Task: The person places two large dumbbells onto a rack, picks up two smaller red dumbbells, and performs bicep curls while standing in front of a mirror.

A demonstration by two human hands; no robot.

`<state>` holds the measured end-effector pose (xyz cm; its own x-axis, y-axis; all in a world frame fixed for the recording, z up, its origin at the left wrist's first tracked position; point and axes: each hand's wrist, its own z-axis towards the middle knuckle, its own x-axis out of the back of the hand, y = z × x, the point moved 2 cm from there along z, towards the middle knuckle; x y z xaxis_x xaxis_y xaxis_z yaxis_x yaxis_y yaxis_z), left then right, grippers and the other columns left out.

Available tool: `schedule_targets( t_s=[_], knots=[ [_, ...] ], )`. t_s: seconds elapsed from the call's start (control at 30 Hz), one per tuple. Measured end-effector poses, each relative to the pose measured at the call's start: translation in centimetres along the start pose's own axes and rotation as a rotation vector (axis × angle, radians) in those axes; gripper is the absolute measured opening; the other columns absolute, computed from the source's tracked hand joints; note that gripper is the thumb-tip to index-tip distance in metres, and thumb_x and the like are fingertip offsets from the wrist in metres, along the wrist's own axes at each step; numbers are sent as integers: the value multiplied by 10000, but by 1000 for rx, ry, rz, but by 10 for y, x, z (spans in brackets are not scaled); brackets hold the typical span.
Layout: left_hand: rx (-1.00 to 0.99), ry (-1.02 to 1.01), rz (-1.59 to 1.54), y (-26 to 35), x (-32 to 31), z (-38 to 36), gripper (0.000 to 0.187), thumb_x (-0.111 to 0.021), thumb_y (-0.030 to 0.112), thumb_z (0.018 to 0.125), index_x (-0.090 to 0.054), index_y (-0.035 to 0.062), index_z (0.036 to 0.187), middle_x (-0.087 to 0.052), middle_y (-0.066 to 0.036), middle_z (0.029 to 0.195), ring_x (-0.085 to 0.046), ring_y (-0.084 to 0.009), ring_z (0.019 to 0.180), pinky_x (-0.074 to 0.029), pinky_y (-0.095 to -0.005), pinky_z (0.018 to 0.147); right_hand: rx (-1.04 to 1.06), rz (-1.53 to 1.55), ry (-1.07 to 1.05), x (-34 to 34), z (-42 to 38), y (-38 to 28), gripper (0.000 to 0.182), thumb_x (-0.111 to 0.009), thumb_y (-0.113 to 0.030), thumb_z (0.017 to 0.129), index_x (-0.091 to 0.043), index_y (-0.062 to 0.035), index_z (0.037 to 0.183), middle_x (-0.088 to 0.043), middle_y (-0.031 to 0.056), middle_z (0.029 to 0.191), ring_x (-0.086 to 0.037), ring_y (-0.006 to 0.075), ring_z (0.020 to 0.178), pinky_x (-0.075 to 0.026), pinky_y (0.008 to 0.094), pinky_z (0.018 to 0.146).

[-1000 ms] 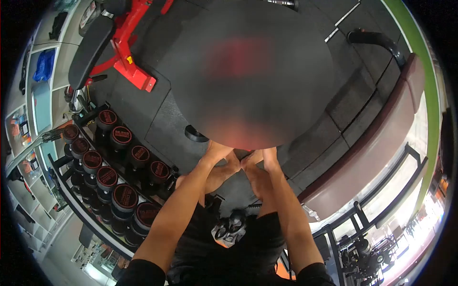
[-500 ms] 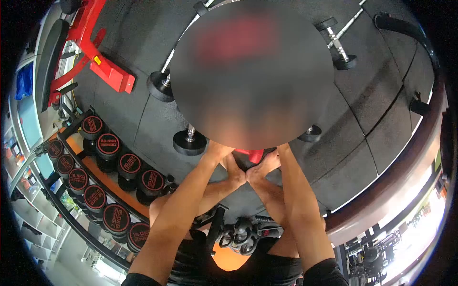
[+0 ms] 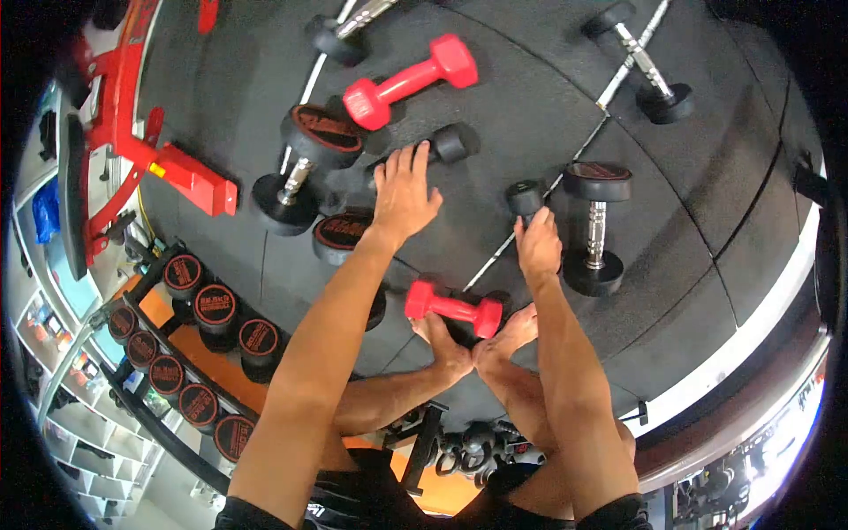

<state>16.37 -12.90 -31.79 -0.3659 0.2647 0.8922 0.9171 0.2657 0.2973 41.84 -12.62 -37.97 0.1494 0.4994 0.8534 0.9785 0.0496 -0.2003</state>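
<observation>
My left hand lies over the near side of a small black dumbbell, its fingers stretched out across the handle and its thumb apart. The dumbbell's other end is partly hidden by that hand. My right hand is closed around the handle of a second small black dumbbell, whose far head shows beyond the fingers. Between my arms, a red dumbbell rests by my bare feet. A larger red dumbbell lies on the mat beyond my left hand.
Chrome-handled dumbbells stand at the left, right and far right. Red gym equipment is at the upper left. A rack holding several black dumbbells runs along the lower left. A pale curved edge bounds the mat.
The blurred patch over the middle is gone, showing both hands and the dumbbells. My arms reach farther forward, the left more so, and the view has shifted slightly.
</observation>
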Motion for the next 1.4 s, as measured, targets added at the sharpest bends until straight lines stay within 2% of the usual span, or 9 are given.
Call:
schedule_targets(
  t_s=[0.17, 0.4, 0.67, 0.77, 0.87, 0.93, 1.13, 1.33, 1.4],
  knots=[
    [29, -114, 171, -6, -38, 30, 766, -664, 157, 769, -295, -58, 1405, -442, -201, 1259, -451, -393, 1153, -369, -570, 947, -12, 53, -77, -8, 3, 7, 417, -654, -342, 874, -479, -27, 1084, -568, 150, 1058, -637, 337, 961, -569, 435, 761],
    [14, -126, -124, -41, -32, 61, 510, -655, 119, 744, -479, -4, 1206, -616, -231, 1053, -600, -424, 1004, -486, -536, 826, -16, 78, -160, -2, 8, 8, 438, -659, -354, 868, -452, -32, 1081, -572, 161, 1025, -668, 349, 911, -579, 435, 753],
    [254, -310, -227, -20, -9, 47, 564, -680, 165, 701, -548, -43, 1209, -643, -305, 1056, -599, -462, 1049, -476, -491, 915, -13, 150, -196, 1, 8, 13, 425, -644, -361, 883, -417, -43, 1051, -571, 162, 1027, -674, 369, 884, -572, 475, 755],
    [373, -338, -458, 1, 9, 15, 437, -700, 192, 686, -621, -52, 1039, -671, -287, 934, -666, -383, 953, -493, -438, 853, -9, 153, -183, 0, 6, 11, 428, -636, -367, 889, -418, -41, 1061, -574, 161, 1031, -673, 366, 892, -569, 479, 756],
    [520, -415, -1019, 18, 15, -23, 158, -652, 139, 731, -604, -11, 746, -618, -61, 643, -607, -154, 678, -464, -313, 662, 18, 134, -119, -2, 6, 13, 420, -626, -377, 898, -428, -42, 1055, -583, 164, 1011, -682, 361, 850, -580, 455, 717],
    [465, -414, -1291, 39, 34, -43, 106, -617, 108, 768, -591, 24, 708, -572, -16, 616, -549, -125, 604, -425, -296, 598, 29, 116, -85, -1, 5, 11, 416, -624, -378, 900, -432, -41, 1049, -588, 166, 994, -685, 359, 834, -583, 443, 703],
    [510, -429, -1497, 88, 67, -100, 230, -809, 147, 799, -616, 33, 851, -583, 1, 646, -514, -85, 524, -406, -256, 492, -10, 147, -130, 1, 2, 12, 402, -627, -348, 904, -434, -37, 1067, -600, 206, 1060, -669, 401, 875, -558, 486, 772],
    [477, -454, -1414, 123, 125, -162, 225, -803, 110, 801, -597, 64, 879, -574, 27, 686, -457, -62, 489, -366, -254, 444, 87, 361, -49, 6, 2, 14, 421, -599, -309, 937, -421, 40, 1093, -574, 313, 1125, -603, 524, 905, -506, 550, 800],
    [519, -398, -1478, 134, 147, -183, 164, -750, 80, 839, -595, 43, 801, -561, 8, 622, -499, -80, 516, -392, -270, 480, 152, 331, 17, 2, 1, 18, 437, -599, -345, 937, -422, 24, 1089, -625, 292, 1009, -638, 482, 873, -538, 523, 754]
  ],
)
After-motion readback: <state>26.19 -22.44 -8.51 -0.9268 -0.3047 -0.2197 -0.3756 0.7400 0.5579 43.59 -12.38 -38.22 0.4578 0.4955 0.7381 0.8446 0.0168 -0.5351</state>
